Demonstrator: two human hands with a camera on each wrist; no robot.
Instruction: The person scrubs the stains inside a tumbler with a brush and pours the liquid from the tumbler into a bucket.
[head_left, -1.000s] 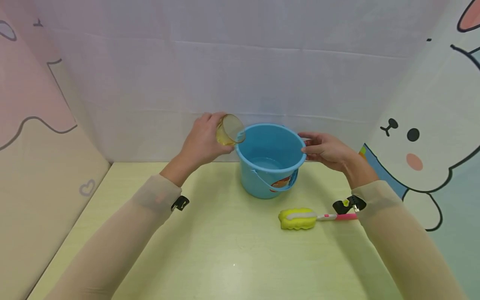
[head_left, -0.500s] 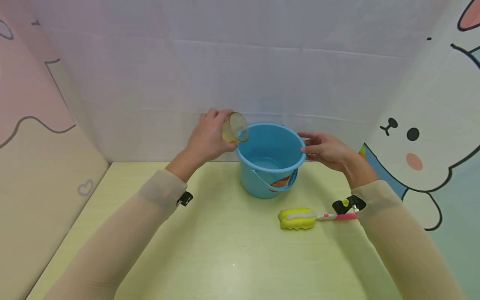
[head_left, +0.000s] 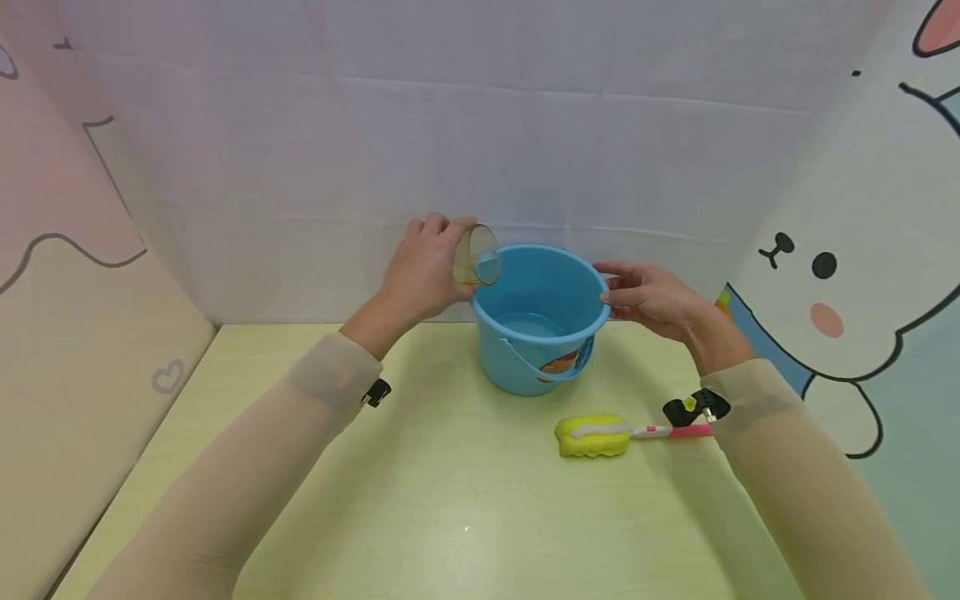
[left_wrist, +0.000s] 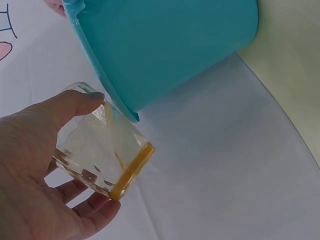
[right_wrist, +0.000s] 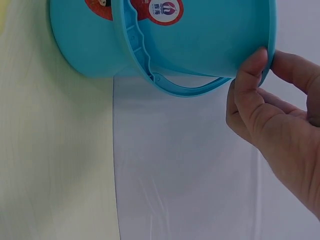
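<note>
My left hand (head_left: 426, 271) grips a clear, amber-tinted drinking glass (head_left: 478, 254), thumb on one side and fingers around the other. The glass lies steeply tilted, its mouth over the left rim of a blue plastic bucket (head_left: 501, 362). In the left wrist view, the glass (left_wrist: 97, 145) shows a thick amber base, and its mouth end overlaps the bucket's rim. My right hand (head_left: 651, 302) pinches the opposite rim between thumb and fingers. The bucket stands upright, with shallow water inside and its handle (right_wrist: 175, 90) hanging down.
A cleaning brush with a yellow sponge head (head_left: 592, 436) and a pink-and-white handle lies on the pale wooden table (head_left: 450, 500), in front of the bucket. A white cloth wall (head_left: 300, 167) rises right behind the bucket. Cartoon-printed panels stand on both sides.
My left hand has moved slightly to the right and tipped the glass further over the bucket's rim. The right hand and the bucket have stayed in place.
</note>
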